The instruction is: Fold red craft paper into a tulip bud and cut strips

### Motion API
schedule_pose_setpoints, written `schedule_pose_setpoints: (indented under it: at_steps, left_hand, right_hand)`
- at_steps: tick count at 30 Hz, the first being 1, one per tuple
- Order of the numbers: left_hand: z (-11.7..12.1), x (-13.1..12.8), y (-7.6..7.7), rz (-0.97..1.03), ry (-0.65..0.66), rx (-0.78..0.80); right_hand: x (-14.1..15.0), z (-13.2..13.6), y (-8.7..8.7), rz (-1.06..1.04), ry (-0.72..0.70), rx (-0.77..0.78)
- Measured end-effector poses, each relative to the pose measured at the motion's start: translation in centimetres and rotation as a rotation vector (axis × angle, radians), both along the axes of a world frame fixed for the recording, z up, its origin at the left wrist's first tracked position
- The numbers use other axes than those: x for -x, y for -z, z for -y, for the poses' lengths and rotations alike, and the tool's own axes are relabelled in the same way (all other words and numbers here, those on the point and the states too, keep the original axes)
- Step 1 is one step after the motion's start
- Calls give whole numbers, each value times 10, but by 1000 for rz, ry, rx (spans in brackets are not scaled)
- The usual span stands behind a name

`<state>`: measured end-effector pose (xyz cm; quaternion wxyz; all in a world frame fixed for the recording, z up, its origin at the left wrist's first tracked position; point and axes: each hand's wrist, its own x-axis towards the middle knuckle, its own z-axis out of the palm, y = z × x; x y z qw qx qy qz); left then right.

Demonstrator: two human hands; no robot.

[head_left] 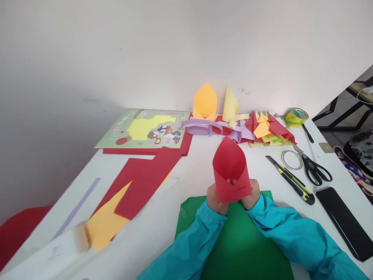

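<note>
Both hands hold a red paper cone (233, 190), rolled into a tube with a pointed upper back edge and an overlapping front. My left hand (216, 199) grips its lower left side, and my right hand (252, 194) its lower right side. A few fingertips show inside the opening; whose hand they belong to I cannot make out. Under my forearms lies a green sheet (244, 249) on the white table. Behind the cone stand an orange rolled paper piece (205, 101) and a pale yellow one (230, 105).
On the right lie a utility knife (291, 179), scissors (313, 167), a tape ring (291, 160), a tape roll (296, 116) and a black phone-like slab (345, 221). Folded paper pieces (266, 128) are heaped behind. To the left are a paper pad (116, 132), red sheets (140, 175) and orange scraps (107, 221).
</note>
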<state>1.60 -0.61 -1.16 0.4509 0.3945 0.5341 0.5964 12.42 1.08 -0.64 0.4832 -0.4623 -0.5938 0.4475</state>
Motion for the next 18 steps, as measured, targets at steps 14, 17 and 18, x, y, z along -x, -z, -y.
schedule_pose_setpoints:
  at_steps: [14, 17, 18]
  left_hand:
    - [-5, 2, 2, -71, 213, 78]
    - [-6, 2, 1, -63, 202, 110]
    - [-6, 2, 0, -61, 207, 116]
  right_hand:
    - [10, -7, 0, -115, -17, 318]
    - [10, -8, 1, -146, -32, 365]
    - [10, -8, 1, -155, -40, 376]
